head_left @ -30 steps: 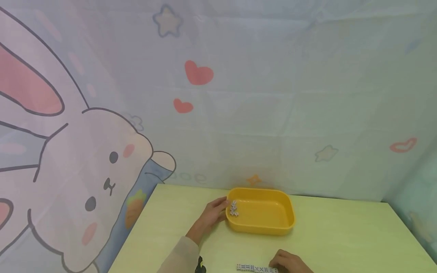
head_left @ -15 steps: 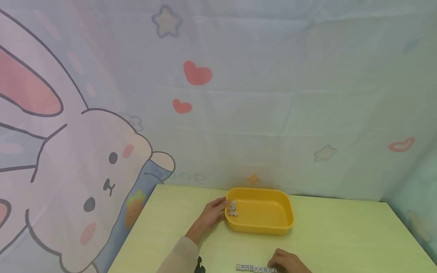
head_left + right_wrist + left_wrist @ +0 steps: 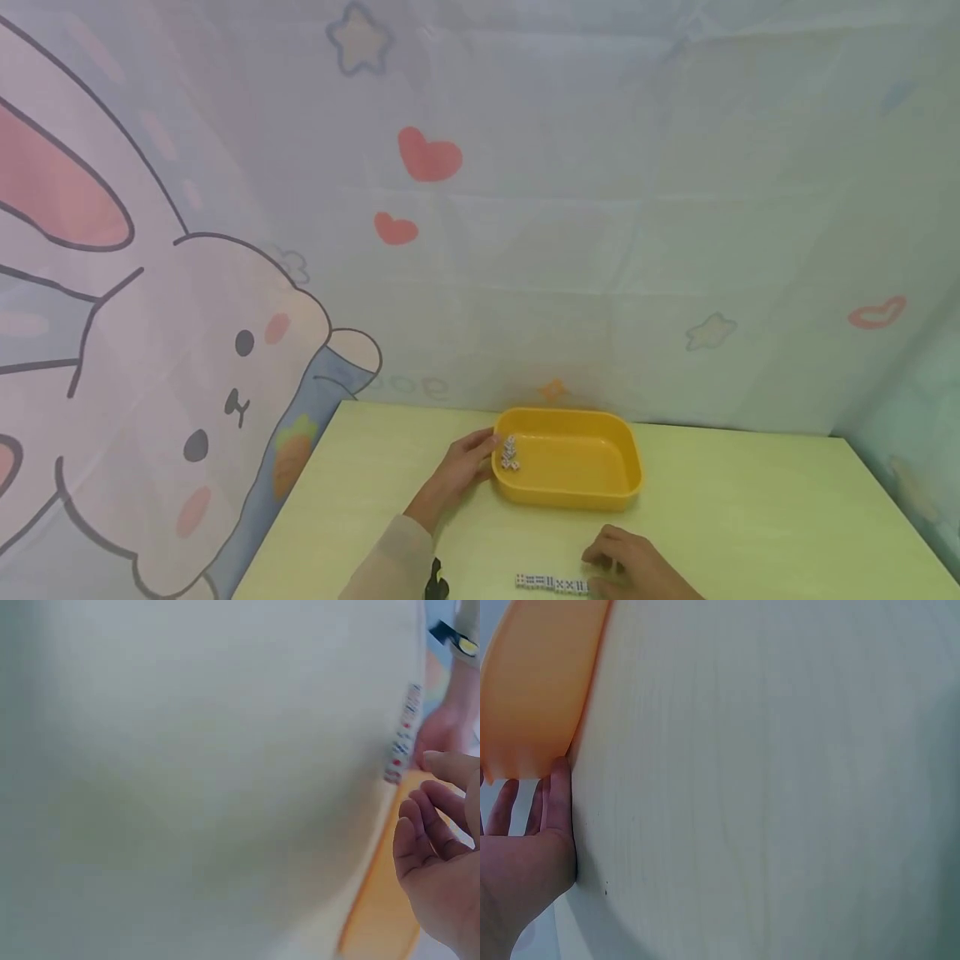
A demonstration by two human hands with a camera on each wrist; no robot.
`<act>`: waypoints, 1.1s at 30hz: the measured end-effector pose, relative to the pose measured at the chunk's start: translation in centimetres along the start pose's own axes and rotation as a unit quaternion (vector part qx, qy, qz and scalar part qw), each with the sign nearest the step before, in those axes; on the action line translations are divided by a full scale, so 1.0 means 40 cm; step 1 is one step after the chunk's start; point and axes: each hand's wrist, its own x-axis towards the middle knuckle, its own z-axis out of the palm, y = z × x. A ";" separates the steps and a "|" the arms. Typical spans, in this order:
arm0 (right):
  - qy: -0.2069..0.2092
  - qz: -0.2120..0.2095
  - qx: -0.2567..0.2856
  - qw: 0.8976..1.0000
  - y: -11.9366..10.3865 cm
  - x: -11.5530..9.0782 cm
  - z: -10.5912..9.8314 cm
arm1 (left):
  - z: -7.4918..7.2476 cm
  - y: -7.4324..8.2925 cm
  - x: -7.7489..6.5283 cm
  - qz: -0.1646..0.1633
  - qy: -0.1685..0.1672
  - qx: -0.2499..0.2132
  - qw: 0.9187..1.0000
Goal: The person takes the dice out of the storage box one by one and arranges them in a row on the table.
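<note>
A row of white dice (image 3: pixel 551 582) lies near the front edge of the table, its dice side by side. My right hand (image 3: pixel 633 567) hovers at the right end of this row and covers that end in the head view. In the right wrist view its fingers (image 3: pixel 442 825) are loosely bent, and nothing shows between them. Behind the row stands a yellow tray (image 3: pixel 566 500) with several loose dice (image 3: pixel 510 454) at its left end. My left hand (image 3: pixel 461 467) rests against the tray's left end, fingers (image 3: pixel 559 795) straight and touching its outer wall.
A small black object with a yellow mark (image 3: pixel 437 583) is by the left sleeve (image 3: pixel 393 558). The pale yellow-green table (image 3: pixel 750 517) ends at the back against a cloth backdrop (image 3: pixel 562 208) printed with a rabbit and hearts.
My right hand has come off the right end of the dice row and its fingers have spread. My left hand stays at the tray. The head view has shifted slightly.
</note>
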 end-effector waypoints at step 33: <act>0.099 -0.016 0.002 0.995 0.007 0.415 -0.038 | -0.007 -0.005 0.015 -0.004 0.001 0.013 1.000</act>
